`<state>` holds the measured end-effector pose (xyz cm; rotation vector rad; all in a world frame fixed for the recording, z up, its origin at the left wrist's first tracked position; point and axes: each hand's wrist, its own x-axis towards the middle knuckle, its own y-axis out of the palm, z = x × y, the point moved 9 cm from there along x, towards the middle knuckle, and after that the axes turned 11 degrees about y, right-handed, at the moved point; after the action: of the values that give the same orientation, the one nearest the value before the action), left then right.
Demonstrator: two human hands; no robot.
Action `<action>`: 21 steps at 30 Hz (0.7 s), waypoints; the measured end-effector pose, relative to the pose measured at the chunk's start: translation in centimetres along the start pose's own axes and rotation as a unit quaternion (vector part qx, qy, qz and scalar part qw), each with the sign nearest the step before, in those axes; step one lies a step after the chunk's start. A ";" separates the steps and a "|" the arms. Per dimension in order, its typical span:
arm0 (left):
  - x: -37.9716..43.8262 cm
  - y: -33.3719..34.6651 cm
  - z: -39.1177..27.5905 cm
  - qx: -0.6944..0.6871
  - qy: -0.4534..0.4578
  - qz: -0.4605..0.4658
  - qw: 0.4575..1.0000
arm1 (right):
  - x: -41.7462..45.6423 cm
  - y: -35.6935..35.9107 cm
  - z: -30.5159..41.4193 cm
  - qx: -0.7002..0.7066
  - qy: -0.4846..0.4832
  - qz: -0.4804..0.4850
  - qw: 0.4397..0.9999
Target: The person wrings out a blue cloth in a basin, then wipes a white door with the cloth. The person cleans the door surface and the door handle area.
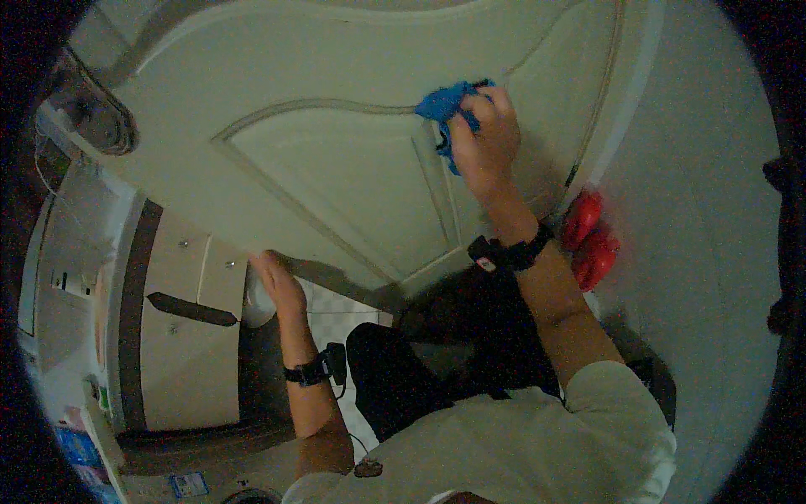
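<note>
My right hand (488, 138) grips a crumpled blue cloth (450, 104) and presses it on a pale door with molded panels (334, 170). The cloth lies at the upper corner of the lower panel, where the curved molding meets the upright one. My left hand (277, 280) is raised by the door's edge, fingers extended and close together, holding nothing; whether it touches the edge I cannot tell. Both wrists wear black straps with small devices.
Red rounded objects (589, 239) hang beside the door, near my right forearm. A pale wall (699, 252) runs along the right. At left stands a cabinet (189, 372) with small knobs, and a door handle plate (94, 107) sits at upper left. Tiled floor (343, 315) shows below.
</note>
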<state>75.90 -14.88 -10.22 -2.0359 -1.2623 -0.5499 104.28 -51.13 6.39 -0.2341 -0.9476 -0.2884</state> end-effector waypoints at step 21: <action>0.8 1.1 -0.3 0.004 0.057 0.014 0.998 | -3.0 2.0 6.7 -0.070 -0.052 0.065 0.994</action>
<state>77.27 -14.98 -9.81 -1.9836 -1.1660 -0.6363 98.22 -46.64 7.55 -0.4414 -1.0121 -0.2255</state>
